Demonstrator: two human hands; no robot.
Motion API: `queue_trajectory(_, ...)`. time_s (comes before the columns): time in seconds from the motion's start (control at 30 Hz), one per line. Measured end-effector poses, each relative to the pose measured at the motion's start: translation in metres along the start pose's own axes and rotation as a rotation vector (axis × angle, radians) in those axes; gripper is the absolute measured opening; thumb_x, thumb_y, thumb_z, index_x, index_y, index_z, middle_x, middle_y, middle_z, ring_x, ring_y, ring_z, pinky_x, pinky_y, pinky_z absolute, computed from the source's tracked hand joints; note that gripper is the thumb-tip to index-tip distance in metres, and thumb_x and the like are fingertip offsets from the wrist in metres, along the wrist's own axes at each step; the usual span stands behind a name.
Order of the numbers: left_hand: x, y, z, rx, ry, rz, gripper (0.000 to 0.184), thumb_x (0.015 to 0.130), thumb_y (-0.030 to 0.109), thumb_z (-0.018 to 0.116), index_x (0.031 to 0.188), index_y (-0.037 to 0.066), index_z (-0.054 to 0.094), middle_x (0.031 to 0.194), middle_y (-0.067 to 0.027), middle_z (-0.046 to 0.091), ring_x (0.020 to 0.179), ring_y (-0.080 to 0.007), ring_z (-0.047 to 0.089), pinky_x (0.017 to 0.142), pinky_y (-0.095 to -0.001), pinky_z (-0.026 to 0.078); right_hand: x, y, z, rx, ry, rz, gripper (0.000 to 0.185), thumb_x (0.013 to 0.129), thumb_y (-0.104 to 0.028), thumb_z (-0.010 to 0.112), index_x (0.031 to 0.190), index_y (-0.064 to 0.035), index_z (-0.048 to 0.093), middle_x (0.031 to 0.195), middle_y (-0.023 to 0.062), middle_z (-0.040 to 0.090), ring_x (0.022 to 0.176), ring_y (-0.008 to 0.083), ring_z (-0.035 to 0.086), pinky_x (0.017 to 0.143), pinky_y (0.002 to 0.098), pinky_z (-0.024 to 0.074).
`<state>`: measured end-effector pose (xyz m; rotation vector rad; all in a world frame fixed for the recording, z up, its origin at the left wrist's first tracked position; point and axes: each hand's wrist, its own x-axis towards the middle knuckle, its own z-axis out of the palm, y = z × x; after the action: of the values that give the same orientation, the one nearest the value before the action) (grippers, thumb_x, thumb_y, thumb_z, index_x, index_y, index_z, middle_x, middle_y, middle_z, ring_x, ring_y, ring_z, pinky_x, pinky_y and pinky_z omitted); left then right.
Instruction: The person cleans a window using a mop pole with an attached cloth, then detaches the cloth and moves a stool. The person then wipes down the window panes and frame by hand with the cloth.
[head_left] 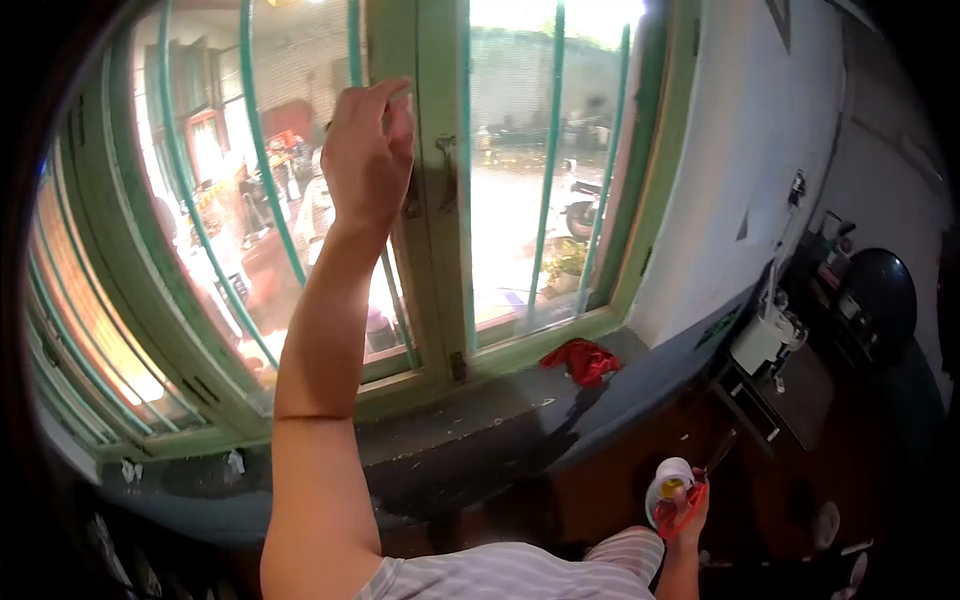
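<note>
My left hand (368, 150) is raised in front of the green window frame (432, 300), near its middle post and above the metal latch (447, 172). Its fingers are bent together at the tips; whether something small is between them cannot be made out. Low on the right, my right hand (686, 515) is wrapped round the red handles of a pair of scissors (680, 520), whose dark blades point up and right. A white roll of tape (674, 475) is held in the same hand.
A crumpled red cloth or bag (582, 361) lies on the window sill (480, 425). Teal bars (550, 160) cross the panes. At the right stand a small table (775, 400) with a white container (762, 340) and a dark round object (877, 295).
</note>
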<state>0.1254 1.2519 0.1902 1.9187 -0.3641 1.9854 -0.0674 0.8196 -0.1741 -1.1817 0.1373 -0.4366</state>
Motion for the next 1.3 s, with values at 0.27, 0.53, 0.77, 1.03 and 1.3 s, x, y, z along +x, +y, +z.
queue_trajectory(0.27,-0.083,-0.013,0.050,0.748,-0.490,0.354,0.036,0.085,0.032,0.054,0.117,0.017,0.054,0.087,-0.0042,0.062,0.063,-0.0188,0.062,0.053,-0.0291,0.049,0.003,-0.005,-0.002,0.029,0.157,0.135,0.048,0.085,-0.020,0.061,0.126,-0.0071,0.038,0.111,0.0074,0.052,0.091,0.0202,0.055,0.065,0.0328,0.0495)
queue_trajectory(0.53,-0.066,-0.025,0.060,0.547,-0.159,0.412,0.030,0.073,0.024,0.062,0.102,0.027,0.066,0.079,0.0042,0.064,0.075,-0.0131,0.058,0.083,-0.0339,0.038,0.058,-0.010,-0.081,0.089,0.412,0.079,0.033,0.088,-0.024,0.057,0.113,-0.0053,0.046,0.094,0.0076,0.056,0.070,0.0204,0.056,0.058,0.0331,0.0476)
queue_trajectory(0.77,-0.038,-0.057,0.057,0.358,-0.275,0.653,0.023,0.087,0.020,0.057,0.106,0.009,0.065,0.096,-0.0035,0.067,0.080,-0.0169,0.062,0.073,-0.0290,0.049,0.152,-0.052,-0.190,-0.190,0.517,0.084,0.030,0.084,-0.023,0.061,0.107,-0.0079,0.047,0.094,0.0065,0.054,0.076,0.0166,0.055,0.058,0.0307,0.0500)
queue_trajectory(1.03,-0.110,-0.031,0.029,0.638,-0.621,0.278,0.034,0.089,0.019,0.047,0.121,0.009,0.055,0.076,-0.0111,0.046,0.072,-0.0259,0.043,0.072,-0.0393,0.031,0.266,-0.225,-0.144,-0.397,0.238,0.512,0.062,0.074,-0.012,0.072,0.125,-0.0036,0.037,0.110,0.0104,0.053,0.097,0.0244,0.056,0.066,0.0408,0.0560)
queue_trajectory(1.3,-0.078,0.008,0.034,0.856,-1.067,-0.035,0.048,0.081,0.030,0.053,0.125,0.013,0.044,0.106,-0.0230,0.050,0.096,-0.0397,0.046,0.067,-0.0540,0.035,0.259,-0.418,-0.069,-0.290,0.313,0.379,0.044,0.081,-0.021,0.065,0.115,-0.0057,0.042,0.104,0.0080,0.055,0.091,0.0219,0.058,0.062,0.0379,0.0537)
